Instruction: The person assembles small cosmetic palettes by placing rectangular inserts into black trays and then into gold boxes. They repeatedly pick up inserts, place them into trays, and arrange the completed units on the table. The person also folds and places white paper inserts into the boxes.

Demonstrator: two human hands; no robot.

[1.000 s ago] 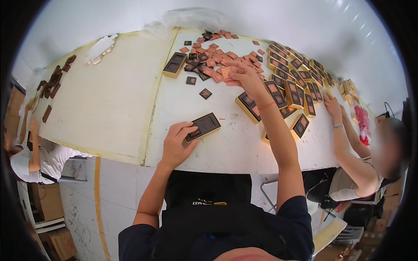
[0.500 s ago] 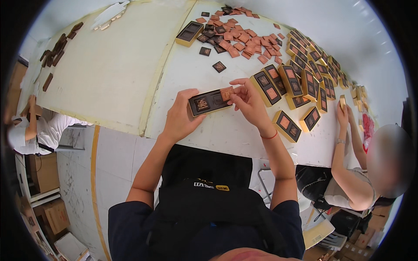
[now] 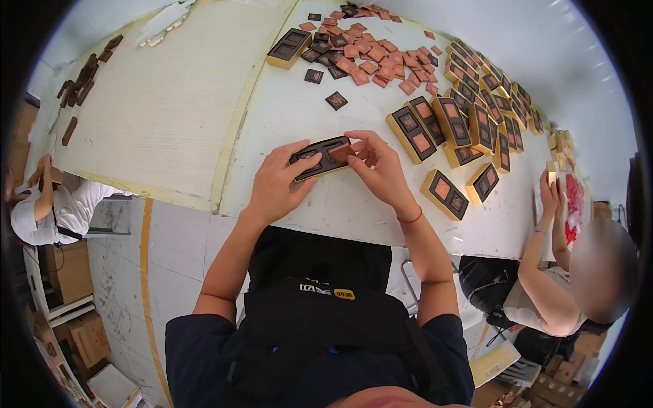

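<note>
**Dark box (image 3: 325, 145) at 12 o'clock, brown square (image 3: 339, 154) pinched and tilted**

The white table (image 3: 275, 119) lies beneath. Filled gold boxes (image 3: 483, 129) crowd it towards 2 o'clock. My left hand (image 3: 273, 183) clasps the dark box's 9 o'clock end; my right hand (image 3: 381, 170) pinches the brown square at the box's 3 o'clock half. Whether it touches the box, I cannot tell.

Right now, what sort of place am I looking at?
Probably a small packing workshop. Loose brown and black squares lie near gold-sided boxes holding similar squares; another person is at the right side of the table, and cardboard cartons show at lower left.
</note>
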